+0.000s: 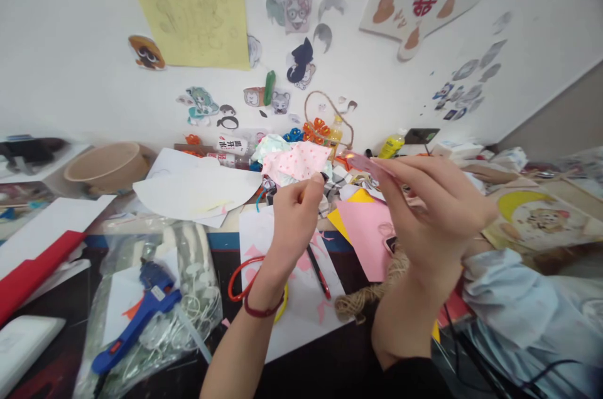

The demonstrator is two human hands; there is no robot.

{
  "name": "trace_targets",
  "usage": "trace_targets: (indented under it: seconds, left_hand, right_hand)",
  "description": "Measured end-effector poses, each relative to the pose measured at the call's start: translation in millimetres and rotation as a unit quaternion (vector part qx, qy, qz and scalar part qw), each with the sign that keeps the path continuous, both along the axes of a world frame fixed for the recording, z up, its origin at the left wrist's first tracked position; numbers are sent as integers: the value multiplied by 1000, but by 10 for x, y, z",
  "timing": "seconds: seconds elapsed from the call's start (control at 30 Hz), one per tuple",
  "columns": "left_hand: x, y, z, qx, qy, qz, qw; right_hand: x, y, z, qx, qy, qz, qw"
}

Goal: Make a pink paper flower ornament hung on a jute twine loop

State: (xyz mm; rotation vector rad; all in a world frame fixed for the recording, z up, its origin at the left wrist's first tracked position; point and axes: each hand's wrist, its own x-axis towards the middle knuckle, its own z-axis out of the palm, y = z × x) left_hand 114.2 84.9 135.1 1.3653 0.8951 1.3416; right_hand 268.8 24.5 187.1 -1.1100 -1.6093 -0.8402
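Note:
My left hand (pixel 298 213) is raised above the desk, its fingers curled closed. A small black bit (pixel 325 177) shows at the thumb tip; what it is I cannot make out. To its right my right hand (pixel 436 198) is closed in a pinch on a thin, pale pink piece (pixel 362 164), which points left toward the other hand. Below them lies a white paper sheet (pixel 301 317) with pink paper scraps and a black and red pen (pixel 319 272). A red loop-shaped handle (pixel 234 283) shows beside my left wrist, partly hidden by it.
A blue glue gun (pixel 148 308) rests on a clear plastic bag (pixel 202 273) at left. Pink paper (pixel 365 235) and a bundle of twine (pixel 358 301) lie at right. Behind are crumpled fabric (pixel 296 160), bottles and a brown bowl (pixel 108 166). A person's light sleeve (pixel 527 311) is at right.

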Motion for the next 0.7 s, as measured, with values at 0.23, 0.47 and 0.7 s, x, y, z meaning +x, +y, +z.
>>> trace_targets:
  seconds: [0.23, 0.47, 0.7]
  left_hand:
    - [-39, 113, 30, -57, -39, 23, 997]
    - [-41, 81, 71, -71, -72, 21, 995]
    - [-59, 81, 94, -86, -71, 14, 994]
  right_hand:
    - [14, -19, 6, 12, 4, -20, 1000]
    - [-16, -9, 19, -3, 103, 30, 994]
    - [-42, -25, 13, -40, 278, 113, 953]
